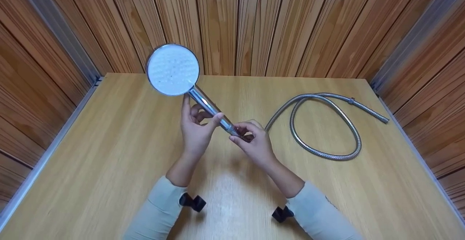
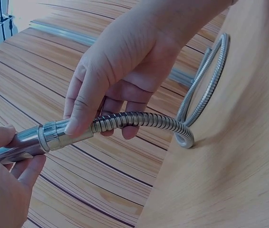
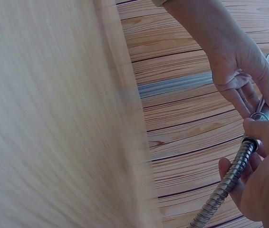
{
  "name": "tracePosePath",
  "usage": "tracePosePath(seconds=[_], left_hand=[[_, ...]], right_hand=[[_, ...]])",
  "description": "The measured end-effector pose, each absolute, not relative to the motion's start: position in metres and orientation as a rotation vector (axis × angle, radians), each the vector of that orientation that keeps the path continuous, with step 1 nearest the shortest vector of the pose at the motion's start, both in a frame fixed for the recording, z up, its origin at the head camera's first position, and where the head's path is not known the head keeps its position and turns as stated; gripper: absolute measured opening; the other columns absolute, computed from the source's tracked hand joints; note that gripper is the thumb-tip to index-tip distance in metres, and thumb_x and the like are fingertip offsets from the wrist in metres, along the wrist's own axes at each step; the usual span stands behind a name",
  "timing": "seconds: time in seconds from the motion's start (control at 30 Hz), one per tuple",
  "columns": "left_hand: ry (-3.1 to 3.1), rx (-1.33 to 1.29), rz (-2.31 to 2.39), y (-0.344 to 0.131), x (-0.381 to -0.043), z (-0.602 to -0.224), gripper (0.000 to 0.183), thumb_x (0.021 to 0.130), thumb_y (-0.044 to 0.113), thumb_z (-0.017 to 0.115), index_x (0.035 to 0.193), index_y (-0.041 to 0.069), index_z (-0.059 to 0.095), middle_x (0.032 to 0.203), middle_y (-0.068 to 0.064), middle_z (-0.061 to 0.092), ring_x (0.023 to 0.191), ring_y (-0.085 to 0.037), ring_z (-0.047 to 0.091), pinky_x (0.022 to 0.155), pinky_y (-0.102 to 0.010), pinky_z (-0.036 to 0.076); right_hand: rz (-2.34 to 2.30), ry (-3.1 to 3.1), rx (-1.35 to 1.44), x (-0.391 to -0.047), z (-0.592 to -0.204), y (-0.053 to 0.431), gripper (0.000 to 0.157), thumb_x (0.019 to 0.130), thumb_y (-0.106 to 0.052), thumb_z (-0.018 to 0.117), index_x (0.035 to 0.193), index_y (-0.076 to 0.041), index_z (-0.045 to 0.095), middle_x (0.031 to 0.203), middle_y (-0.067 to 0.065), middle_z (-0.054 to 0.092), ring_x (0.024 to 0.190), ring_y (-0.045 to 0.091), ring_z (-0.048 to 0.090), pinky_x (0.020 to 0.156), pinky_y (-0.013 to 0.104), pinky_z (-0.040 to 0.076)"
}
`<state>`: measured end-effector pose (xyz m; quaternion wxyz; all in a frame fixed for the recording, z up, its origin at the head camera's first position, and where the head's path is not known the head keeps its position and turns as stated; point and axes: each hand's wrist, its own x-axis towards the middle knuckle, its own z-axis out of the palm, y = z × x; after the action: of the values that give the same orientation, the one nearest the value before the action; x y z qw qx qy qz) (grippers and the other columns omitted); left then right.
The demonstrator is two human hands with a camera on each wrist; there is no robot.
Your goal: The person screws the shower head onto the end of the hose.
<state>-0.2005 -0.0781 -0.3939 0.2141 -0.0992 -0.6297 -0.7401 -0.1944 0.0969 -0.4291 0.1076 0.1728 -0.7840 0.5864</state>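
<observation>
A chrome shower head [image 1: 173,70] with a round white face is held up over the table, its handle [image 1: 207,103] slanting down to the right. My left hand [image 1: 196,134] grips that handle between thumb and fingers. At the handle's lower end, my right hand [image 1: 256,143] pinches the metal end nut [image 2: 61,134] of a flexible shower hose [image 2: 144,119]. In the left wrist view the nut meets the handle end, with the right thumb lying on it. From there the ribbed hose bends away under the right hand; the right wrist view shows it [image 3: 222,190] running down past the fingers.
The rest of the hose [image 1: 359,142] lies in a loop on the right of the wooden table [image 1: 109,152], its free end [image 1: 381,118] near the right edge. Wood-plank walls [image 1: 218,25] stand behind and at both sides. Black wrist mounts [image 1: 198,203] show at both sleeves.
</observation>
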Motion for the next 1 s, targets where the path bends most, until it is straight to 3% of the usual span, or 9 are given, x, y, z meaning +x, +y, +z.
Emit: tracePosePath(seconds=[0.37,0.6,1.0], left_hand=[[-1.757,-0.318,-1.991,-0.0786,-0.2034,-0.3964,0.098,0.081,0.009,0.080,0.156,0.014,0.017,0.112,-0.010,0.063,0.091,-0.027,0.064,0.074,-0.047,0.058],[-1.760,-0.330,-2.020,-0.0757,-0.2015,-0.3950,0.094,0.082,0.008,0.079,0.155,0.014,0.019,0.113,-0.012,0.062,0.092,-0.027,0.064,0.075,-0.044,0.059],[-1.739,-0.351,-2.019,-0.0754,-0.1991,-0.3951,0.094,0.082,0.009,0.079,0.155,0.017,0.021,0.113,-0.012,0.062,0.091,-0.029,0.064,0.072,-0.042,0.059]], right_hand=[[1.798,-2.253,0.666,-0.1955,-0.4298,0.1032,0.030,0.092,-0.015,0.069,0.120,-0.006,0.064,0.103,0.003,0.065,0.094,0.020,0.060,0.074,0.031,0.056],[1.749,-2.317,0.577,-0.1959,-0.4270,0.1031,0.039,0.077,-0.018,0.085,0.111,-0.013,0.066,0.096,-0.002,0.065,0.087,0.017,0.060,0.072,0.031,0.055],[1.714,-2.274,0.583,-0.1901,-0.4224,0.0992,0.023,0.084,-0.005,0.076,0.106,-0.003,0.070,0.098,0.007,0.063,0.088,0.019,0.061,0.068,0.029,0.056]])
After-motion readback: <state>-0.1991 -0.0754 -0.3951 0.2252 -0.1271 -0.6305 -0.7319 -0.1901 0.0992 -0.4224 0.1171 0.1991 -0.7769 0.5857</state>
